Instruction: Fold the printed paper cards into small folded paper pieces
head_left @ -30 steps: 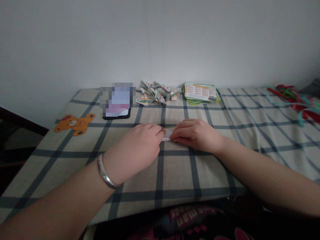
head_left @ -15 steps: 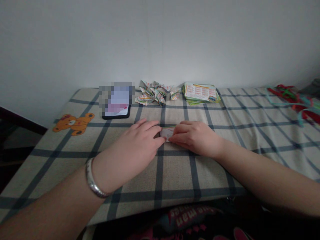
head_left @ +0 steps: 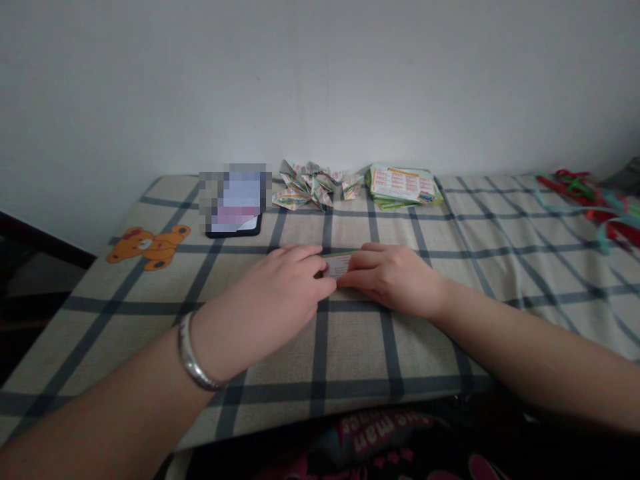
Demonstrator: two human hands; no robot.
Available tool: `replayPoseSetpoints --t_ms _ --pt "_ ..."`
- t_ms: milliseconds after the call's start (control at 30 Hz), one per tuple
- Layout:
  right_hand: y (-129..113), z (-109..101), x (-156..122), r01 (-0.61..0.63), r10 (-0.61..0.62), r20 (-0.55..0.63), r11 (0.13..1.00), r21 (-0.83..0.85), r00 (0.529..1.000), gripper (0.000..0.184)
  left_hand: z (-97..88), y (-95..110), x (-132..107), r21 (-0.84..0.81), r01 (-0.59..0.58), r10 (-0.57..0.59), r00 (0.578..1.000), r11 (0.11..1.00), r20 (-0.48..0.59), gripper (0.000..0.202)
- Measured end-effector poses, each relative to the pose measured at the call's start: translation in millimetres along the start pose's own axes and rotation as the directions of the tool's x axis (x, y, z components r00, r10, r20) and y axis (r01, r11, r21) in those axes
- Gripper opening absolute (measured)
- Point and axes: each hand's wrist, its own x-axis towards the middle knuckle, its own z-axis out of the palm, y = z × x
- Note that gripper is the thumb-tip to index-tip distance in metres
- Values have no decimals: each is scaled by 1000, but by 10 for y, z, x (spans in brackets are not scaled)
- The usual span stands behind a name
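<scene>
Head view: paper slip (head_left: 338, 266) on tablecloth (head_left: 353, 350), between left hand (head_left: 270, 297) and right hand (head_left: 395, 277).
Both curl at its ends; whether either pinches it, cannot tell. Uneven pressure could skew the slip.

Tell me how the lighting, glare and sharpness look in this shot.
In the head view, dim, soft light on the wall; small glints on the bracelet; pixelation over most of the phone; print unreadable on the paper between the left hand and right hand; strips at the right edge look soft.
</scene>
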Motion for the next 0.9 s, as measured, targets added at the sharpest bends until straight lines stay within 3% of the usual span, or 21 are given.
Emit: replayPoseSetpoints --t_ms 533,900 --pt "-11 -7 21 3 0 24 996 -85 1000 22 -35 -40 19 1 -6 6 1000 1000 29 15" --pt "-1 -21 -36 20 -19 19 999 -42 1000 23 -59 -109 18 -144 49 -44 998 988 39 25"
